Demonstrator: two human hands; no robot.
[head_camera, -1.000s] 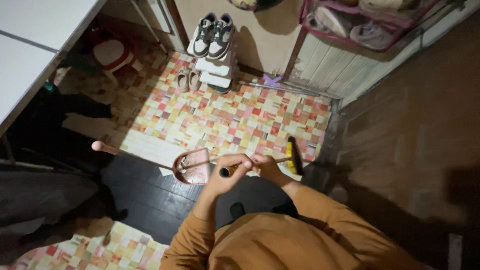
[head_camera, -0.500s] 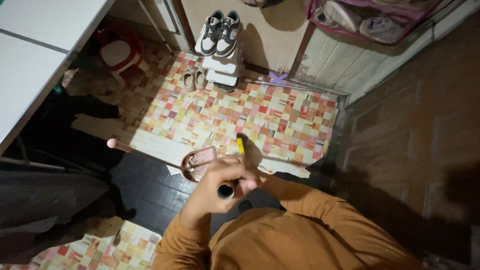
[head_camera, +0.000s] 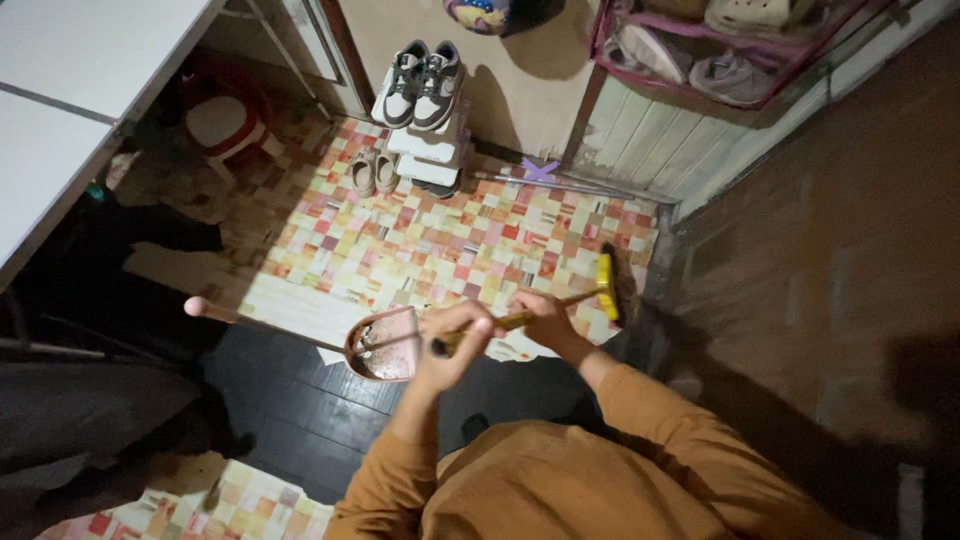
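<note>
I am sweeping the floor edge of the multicoloured checkered vinyl mat (head_camera: 440, 235), which appears to be the step in hand. My right hand (head_camera: 545, 318) and left hand (head_camera: 452, 335) are both closing fully around the yellow-handled broom with dark bristles (head_camera: 607, 285), whose head is resting at the mat's right border. The pink long-handled dustpan (head_camera: 385, 345) is standing just beside my left hand. Both arms are extending forward, elbows bent. Next I judge debris needs drawing toward the pan.
</note>
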